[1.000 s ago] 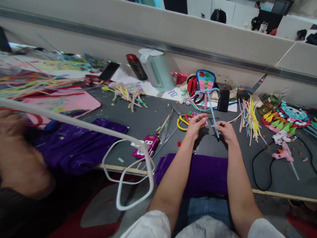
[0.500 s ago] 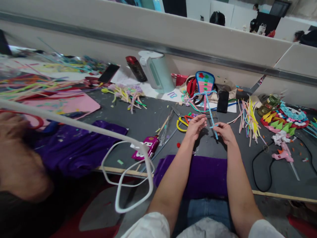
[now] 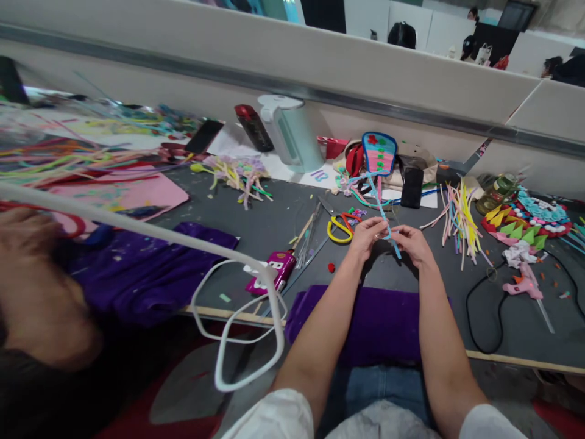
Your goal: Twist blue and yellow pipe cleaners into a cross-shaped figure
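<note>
A light-blue fuzzy pipe cleaner stem [image 3: 377,196] with branching arms at its top stands tilted over the table, its lower end pointing toward me. My left hand [image 3: 365,238] is closed, with its fingertips pinched at the stem's left side. A thin, pale wire-like loop shows by those fingertips, too fine to make out well. From the right, my right hand [image 3: 414,245] pinches the stem's lower part between thumb and fingers. Yellow-and-orange-handled scissors [image 3: 339,230] lie open just left of my left hand.
A pink glue gun [image 3: 524,281] with a black cord lies right, near loose pipe cleaners [image 3: 460,222]. Behind are a kettle [image 3: 297,134], a dark bottle [image 3: 254,128] and a phone [image 3: 412,188]. A white cable [image 3: 249,259] hangs front left. Another person's hand [image 3: 31,244] is at far left.
My left hand has moved right, up against the stem and closer to my right hand. The stem's top has shifted left and slightly down, so it leans more.
</note>
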Action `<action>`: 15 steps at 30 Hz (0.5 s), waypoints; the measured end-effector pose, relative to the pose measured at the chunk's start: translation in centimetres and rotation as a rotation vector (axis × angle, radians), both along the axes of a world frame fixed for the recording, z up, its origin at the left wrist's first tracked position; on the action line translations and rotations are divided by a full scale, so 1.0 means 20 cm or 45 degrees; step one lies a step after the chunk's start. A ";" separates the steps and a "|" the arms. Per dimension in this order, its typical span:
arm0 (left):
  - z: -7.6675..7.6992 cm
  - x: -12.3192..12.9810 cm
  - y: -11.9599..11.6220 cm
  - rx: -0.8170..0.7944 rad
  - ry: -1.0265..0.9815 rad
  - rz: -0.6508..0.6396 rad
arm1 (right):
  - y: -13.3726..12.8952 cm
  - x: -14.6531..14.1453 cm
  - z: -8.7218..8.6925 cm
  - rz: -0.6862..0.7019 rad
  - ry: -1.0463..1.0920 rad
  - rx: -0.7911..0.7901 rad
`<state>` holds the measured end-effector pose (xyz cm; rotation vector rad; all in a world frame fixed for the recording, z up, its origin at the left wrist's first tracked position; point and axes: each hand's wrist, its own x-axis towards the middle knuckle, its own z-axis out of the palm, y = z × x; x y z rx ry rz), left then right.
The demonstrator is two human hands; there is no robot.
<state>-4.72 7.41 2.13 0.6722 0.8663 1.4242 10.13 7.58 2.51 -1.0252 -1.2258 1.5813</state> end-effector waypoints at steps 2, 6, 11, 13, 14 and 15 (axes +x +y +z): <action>0.01 0.00 -0.01 -0.018 0.015 -0.011 | 0.01 0.00 0.01 -0.125 0.011 0.056; 0.01 0.02 -0.01 -0.017 0.085 -0.053 | 0.03 0.00 0.01 -0.346 -0.010 0.134; 0.00 0.05 -0.02 -0.018 0.123 -0.078 | 0.04 -0.01 -0.01 -0.437 -0.040 0.152; 0.00 0.05 -0.02 -0.025 0.119 -0.068 | 0.04 -0.01 -0.01 -0.486 -0.023 0.161; 0.00 0.05 -0.02 -0.027 0.116 -0.062 | 0.04 -0.01 -0.01 -0.504 -0.008 0.162; -0.01 0.05 -0.02 -0.030 0.112 -0.059 | 0.04 -0.01 -0.01 -0.512 0.009 0.161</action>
